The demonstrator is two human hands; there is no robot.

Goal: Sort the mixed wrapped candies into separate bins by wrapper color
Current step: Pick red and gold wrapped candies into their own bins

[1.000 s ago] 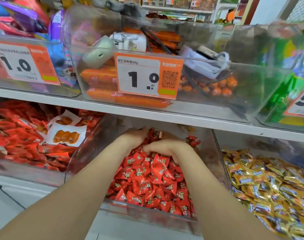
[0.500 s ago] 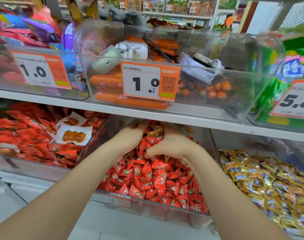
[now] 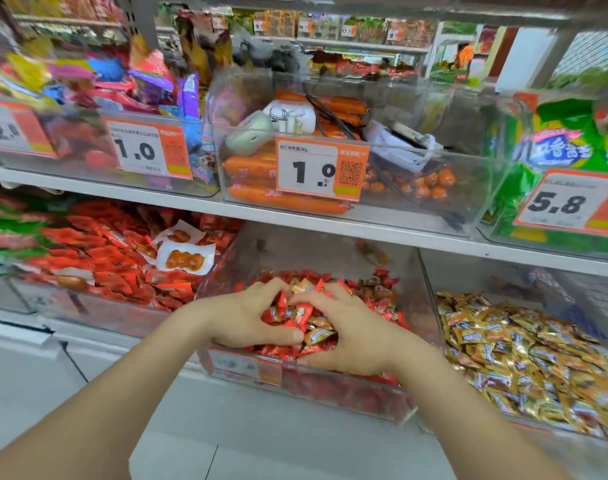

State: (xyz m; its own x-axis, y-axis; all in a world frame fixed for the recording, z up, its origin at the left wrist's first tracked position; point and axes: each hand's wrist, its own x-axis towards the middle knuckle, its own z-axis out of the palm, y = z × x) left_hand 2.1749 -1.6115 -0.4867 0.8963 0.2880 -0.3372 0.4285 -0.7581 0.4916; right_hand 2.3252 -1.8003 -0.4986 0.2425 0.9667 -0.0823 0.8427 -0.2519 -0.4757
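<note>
A clear bin (image 3: 330, 382) on the lower shelf holds a heap of red-wrapped candies (image 3: 382, 306) with a few gold-wrapped ones (image 3: 318, 336) mixed in. My left hand (image 3: 247, 317) and my right hand (image 3: 344, 330) are cupped together over the front of that heap, with fingers curled round a mound of red and gold candies between them. To the right, a second clear bin (image 3: 430, 289) is filled with gold-wrapped candies (image 3: 524, 355).
Left of the red candy bin lies a bin of red snack packets (image 3: 115, 258). The upper shelf (image 3: 364, 233) carries clear bins with orange sausages (image 3: 285, 199), price tags (image 3: 321, 169) and green bags (image 3: 555, 140). The floor (image 3: 226, 427) is pale tile.
Both hands have drawn forward from the back of the red candy bin to its front, gathering a mound of candies between them. The camera has tilted up and to the left.
</note>
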